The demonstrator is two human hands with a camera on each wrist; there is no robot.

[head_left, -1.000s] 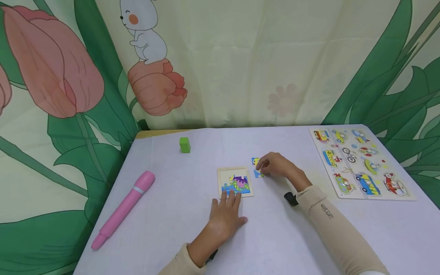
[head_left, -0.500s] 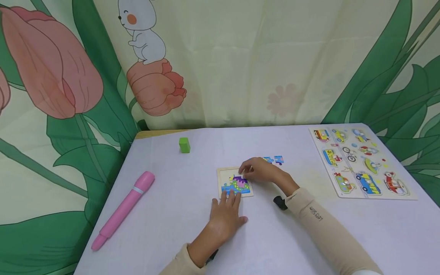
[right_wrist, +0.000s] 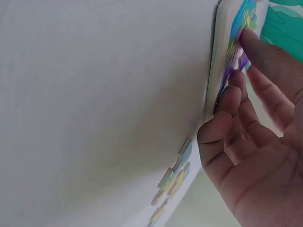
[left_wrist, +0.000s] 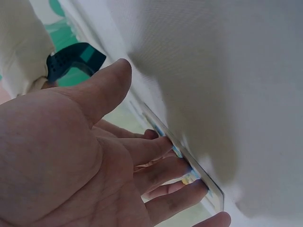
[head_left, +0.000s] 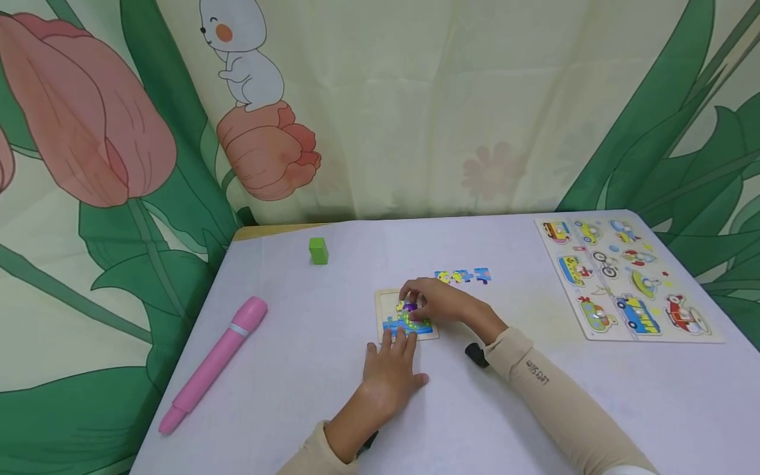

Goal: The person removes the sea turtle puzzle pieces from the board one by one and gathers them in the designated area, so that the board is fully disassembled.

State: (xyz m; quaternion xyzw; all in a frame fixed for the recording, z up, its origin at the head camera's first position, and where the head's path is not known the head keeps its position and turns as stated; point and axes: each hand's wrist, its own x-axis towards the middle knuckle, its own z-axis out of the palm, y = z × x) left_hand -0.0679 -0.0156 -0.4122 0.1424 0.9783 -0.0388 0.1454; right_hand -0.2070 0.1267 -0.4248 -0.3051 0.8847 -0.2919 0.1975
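At a puzzle tray (head_left: 388,304), left grip (head_left: 389,377) relaxed against it, right grip (head_left: 438,301) atop, grasp unclear

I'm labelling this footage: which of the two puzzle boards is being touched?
The small wood-framed board: the left hand touches its near edge and the right hand touches its picture. The large vehicle board lies apart, untouched.

The right sleeve (head_left: 561,399), at four o'clock in the head view, is long and tan. Small dark letters (head_left: 537,371) on it look like "Let's Slim". Some white cloth (head_left: 629,470) shows at its bottom end. The left sleeve (head_left: 317,455), near half past six, is tan too. A little black thing (head_left: 477,355) sits at nine o'clock from the right cuff (head_left: 503,351).
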